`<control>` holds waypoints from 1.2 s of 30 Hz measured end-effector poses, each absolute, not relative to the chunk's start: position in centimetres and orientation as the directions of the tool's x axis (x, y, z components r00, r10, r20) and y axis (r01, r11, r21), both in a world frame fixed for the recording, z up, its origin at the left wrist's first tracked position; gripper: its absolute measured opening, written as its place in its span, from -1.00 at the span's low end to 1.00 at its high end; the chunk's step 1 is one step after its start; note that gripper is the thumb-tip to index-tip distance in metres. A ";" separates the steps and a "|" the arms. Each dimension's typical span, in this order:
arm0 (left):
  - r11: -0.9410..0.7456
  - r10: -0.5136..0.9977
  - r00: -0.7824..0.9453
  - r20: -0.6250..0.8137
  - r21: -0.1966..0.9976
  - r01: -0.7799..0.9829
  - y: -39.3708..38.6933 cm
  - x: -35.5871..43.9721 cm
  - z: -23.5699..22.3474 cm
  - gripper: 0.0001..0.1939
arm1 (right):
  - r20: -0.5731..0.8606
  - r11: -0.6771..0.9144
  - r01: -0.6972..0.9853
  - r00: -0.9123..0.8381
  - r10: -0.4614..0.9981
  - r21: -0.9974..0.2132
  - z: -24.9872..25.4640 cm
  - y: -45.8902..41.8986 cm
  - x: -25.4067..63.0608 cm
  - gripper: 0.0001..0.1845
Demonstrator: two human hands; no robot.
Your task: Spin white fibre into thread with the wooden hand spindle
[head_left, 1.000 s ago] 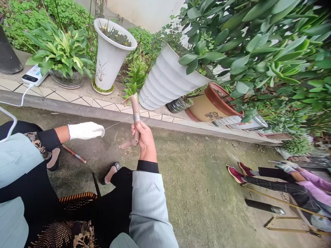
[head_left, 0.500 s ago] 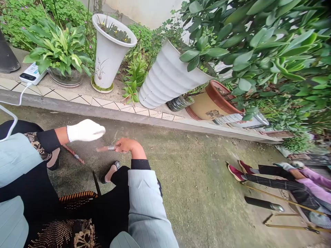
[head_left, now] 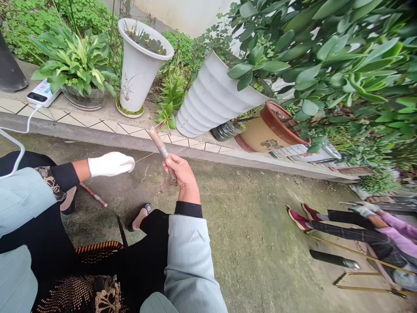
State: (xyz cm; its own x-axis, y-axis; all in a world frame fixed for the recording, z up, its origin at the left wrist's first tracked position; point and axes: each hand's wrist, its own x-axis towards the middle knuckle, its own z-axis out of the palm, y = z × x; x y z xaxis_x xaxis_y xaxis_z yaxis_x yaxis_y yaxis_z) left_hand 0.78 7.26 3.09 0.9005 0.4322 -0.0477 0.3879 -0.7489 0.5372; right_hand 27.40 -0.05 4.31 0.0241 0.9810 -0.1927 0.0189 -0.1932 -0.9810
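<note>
- Right hand [head_left: 180, 173]: fingers [head_left: 172, 160] curled firmly around a stick [head_left: 157, 139], which points up, tilted.
- Left hand [head_left: 110, 164], gloved: fingers bunched, a thread [head_left: 145, 157] running to the stick; grip unclear.
- Second stick [head_left: 93, 194] lies on the ground [head_left: 244, 226].

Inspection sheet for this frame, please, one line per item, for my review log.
Surface: moss-stained concrete ground.
Job's things: wooden stick with a metal band; thin thread between the stick and the left hand.
Clutter: second banded stick on the ground.
Hands: right hand grips the wooden stick; left hand is white-gloved, raised near the thread.
Cables: white cable from a power bank.
Surroundings: white flared planter on a tiled ledge; seated co-worker at right.
</note>
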 end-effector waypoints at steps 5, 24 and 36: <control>-0.823 0.318 0.948 0.007 0.499 0.272 6.5 1.3 2.7 -0.74 | -0.311 -0.317 0.114 0.073 0.948 -0.941 2.8 0.7 26.6 -0.68; -0.490 0.383 0.921 -0.077 0.828 0.273 7.4 0.9 2.6 -0.67 | -0.304 -0.296 0.106 -0.542 0.783 -0.949 4.7 -0.5 25.6 -0.53; -0.402 0.133 0.989 -0.070 0.908 0.119 5.5 1.0 4.2 -0.76 | -0.226 -0.486 0.632 0.449 0.865 -0.603 0.6 1.3 28.9 -0.81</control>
State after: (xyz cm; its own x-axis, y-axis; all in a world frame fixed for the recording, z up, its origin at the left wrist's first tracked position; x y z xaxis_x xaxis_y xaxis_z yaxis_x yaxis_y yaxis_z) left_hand 0.95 5.49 4.22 0.9887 0.1326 -0.0704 0.1186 -0.4021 0.9079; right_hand 28.91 1.28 0.63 0.4486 0.8647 -0.2259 0.6325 -0.4857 -0.6034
